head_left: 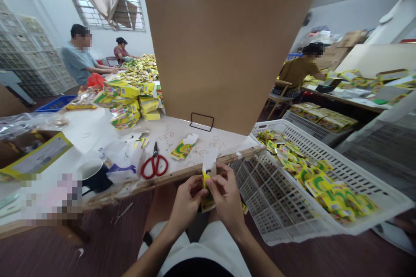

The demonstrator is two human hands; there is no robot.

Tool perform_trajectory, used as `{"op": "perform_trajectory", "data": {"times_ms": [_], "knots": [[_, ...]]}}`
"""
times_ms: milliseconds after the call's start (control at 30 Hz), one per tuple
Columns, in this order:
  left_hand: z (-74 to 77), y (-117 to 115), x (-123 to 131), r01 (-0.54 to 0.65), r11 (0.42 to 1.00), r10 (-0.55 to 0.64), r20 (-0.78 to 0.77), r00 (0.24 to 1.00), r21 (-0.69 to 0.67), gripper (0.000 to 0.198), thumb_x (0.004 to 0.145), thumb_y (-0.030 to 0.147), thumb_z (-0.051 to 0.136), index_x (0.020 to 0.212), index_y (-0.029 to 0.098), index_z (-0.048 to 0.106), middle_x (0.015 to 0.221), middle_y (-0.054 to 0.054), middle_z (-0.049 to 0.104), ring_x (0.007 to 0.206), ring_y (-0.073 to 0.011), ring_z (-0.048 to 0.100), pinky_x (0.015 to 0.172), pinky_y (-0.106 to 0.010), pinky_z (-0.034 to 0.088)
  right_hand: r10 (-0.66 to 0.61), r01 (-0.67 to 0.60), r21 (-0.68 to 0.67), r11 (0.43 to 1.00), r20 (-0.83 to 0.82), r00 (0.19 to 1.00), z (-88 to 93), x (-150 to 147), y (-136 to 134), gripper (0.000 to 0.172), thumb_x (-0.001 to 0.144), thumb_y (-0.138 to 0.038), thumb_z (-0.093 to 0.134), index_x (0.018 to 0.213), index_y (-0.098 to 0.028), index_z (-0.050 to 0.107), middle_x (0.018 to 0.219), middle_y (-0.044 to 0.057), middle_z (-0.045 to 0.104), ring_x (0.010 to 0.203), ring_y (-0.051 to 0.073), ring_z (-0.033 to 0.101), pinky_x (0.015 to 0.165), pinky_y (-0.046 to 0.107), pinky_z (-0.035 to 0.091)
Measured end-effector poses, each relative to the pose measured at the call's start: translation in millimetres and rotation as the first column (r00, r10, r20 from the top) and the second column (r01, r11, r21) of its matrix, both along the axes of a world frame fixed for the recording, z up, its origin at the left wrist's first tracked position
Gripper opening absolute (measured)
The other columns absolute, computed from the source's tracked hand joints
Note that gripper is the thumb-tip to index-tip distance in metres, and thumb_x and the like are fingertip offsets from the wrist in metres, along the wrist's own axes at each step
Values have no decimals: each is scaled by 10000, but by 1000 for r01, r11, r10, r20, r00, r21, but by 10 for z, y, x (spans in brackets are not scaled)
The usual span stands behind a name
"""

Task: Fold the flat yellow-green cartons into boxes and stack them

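Over my lap, just off the table's front edge, both hands pinch a small yellow-and-green printed card box (208, 204) with a white flap sticking up. My left hand (190, 197) grips its left side, thumb and fingertips closed near the top. From the right, my right hand (226, 194) has its thumb and fingers on the same box by the flap. Fingers cover much of its front. On the table beyond lies a similar flat yellow-green box (184, 147) with a white flap. Red-handled scissors (154, 164) rest left of it.
A white crate (279, 220) of yellow packets stands at my right. A cardboard panel (224, 60) rises behind a black wire stand (202, 122). Left are a dark mug (97, 177), a tissue pack (125, 166) and stacked yellow boxes (125, 106). Rubber bands lie scattered. Several people sit farther off.
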State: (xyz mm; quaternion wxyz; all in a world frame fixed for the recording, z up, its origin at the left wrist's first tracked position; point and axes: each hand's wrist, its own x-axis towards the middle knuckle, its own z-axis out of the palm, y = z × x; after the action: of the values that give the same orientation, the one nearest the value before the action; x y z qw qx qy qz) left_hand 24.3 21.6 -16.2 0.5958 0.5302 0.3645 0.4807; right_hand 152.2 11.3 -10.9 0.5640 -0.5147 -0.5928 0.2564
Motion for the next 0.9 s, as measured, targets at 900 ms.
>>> {"op": "perform_trajectory", "data": {"times_ms": [900], "knots": [[-48, 58, -225, 186, 982, -182, 87, 980, -38, 496, 785, 256, 679, 1204, 205, 417, 961, -75, 673, 838, -200, 654, 748, -309, 502, 395, -433, -132, 892, -241, 887, -137, 322, 69, 322, 863, -306, 573, 1180, -259, 538, 1004, 40, 644, 928, 193, 622, 823, 319, 511]]}}
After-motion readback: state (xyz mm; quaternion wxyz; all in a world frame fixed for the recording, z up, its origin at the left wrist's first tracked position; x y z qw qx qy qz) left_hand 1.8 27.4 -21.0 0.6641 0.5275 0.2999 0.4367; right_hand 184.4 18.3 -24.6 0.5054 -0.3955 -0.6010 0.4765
